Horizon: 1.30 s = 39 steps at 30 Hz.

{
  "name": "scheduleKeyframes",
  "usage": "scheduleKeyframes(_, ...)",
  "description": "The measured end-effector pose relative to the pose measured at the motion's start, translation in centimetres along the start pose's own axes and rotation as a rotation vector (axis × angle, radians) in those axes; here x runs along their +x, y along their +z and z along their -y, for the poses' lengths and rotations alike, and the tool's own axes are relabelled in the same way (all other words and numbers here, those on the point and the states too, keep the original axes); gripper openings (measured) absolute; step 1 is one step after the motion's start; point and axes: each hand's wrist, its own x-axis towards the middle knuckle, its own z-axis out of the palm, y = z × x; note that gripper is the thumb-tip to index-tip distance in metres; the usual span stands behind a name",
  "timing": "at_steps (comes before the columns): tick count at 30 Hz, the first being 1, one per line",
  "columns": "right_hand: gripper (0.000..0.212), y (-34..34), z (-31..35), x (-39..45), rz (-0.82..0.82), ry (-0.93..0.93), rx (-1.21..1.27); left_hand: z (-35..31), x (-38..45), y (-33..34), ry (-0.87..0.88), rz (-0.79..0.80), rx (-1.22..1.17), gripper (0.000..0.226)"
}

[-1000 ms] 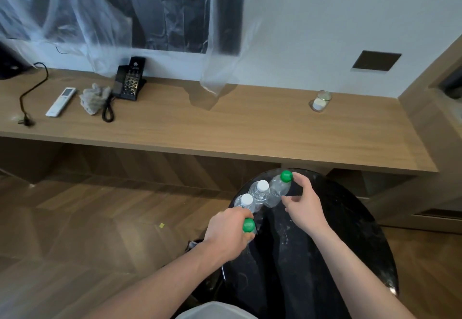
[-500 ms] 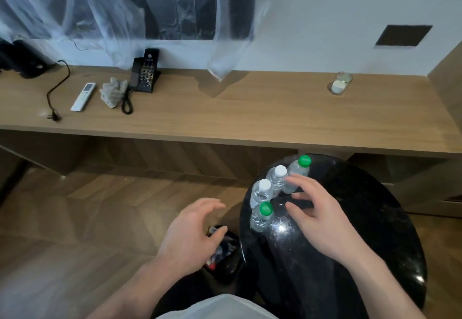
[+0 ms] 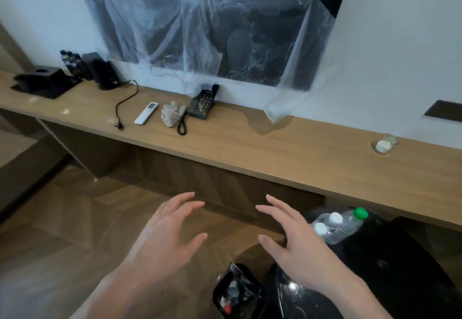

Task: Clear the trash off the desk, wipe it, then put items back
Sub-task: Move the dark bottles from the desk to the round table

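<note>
The long wooden desk (image 3: 250, 141) runs along the wall. On it lie a white remote (image 3: 146, 112), a crumpled grey cloth (image 3: 172, 113), a black phone (image 3: 202, 104) with a coiled cord, and a small glass jar (image 3: 384, 143) at the right. My left hand (image 3: 167, 233) and my right hand (image 3: 290, 238) hover empty in front of the desk, fingers spread. Several water bottles (image 3: 337, 226) stand on a round black table (image 3: 375, 281) just right of my right hand.
A black bin (image 3: 237, 291) holding trash sits on the wooden floor below my hands. Black boxes and a stand (image 3: 47, 81) occupy the desk's left end, with a loose power cord (image 3: 125, 103). Clear plastic sheeting (image 3: 212, 26) drapes a dark panel on the wall.
Both hands let go of the bottles and lifted off the black table. The view swung left, so the desk's left end now shows.
</note>
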Motion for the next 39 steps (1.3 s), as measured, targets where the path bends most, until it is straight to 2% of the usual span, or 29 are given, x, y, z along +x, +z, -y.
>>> scheduleKeyframes(7, 0.064, 5.9, 12.7, 5.8, 0.19, -0.096, -0.115, 12.3, -7.1, -8.7, -0.134, -0.168, 0.032, 0.07)
scheduleKeyframes(11, 0.066, 9.9, 19.9, 8.5, 0.266, -0.15, -0.162, 19.1, -11.5, -13.4, -0.217, -0.195, 0.056, 0.068)
scheduleKeyframes(16, 0.068, 15.3, 27.1, 10.6, 0.305, -0.268, -0.167, 23.4, -17.0, -18.0, -0.359, -0.232, 0.076, 0.073)
scheduleKeyframes(21, 0.07, 17.6, 31.8, 13.1, 0.347, -0.35, -0.213, 27.4, -19.3, -20.0, -0.486, -0.269, 0.092, 0.084)
scheduleKeyframes(30, 0.072, 19.3, 34.0, 21.8, 0.39, -0.302, -0.292, 34.3, -15.5, -21.6, -0.567, -0.24, 0.139, 0.085)
scheduleKeyframes(39, 0.075, 19.5, 36.2, 35.4, 0.45, -0.25, -0.297, 40.8, -2.3, -25.8, -0.605, -0.205, 0.159, 0.089)
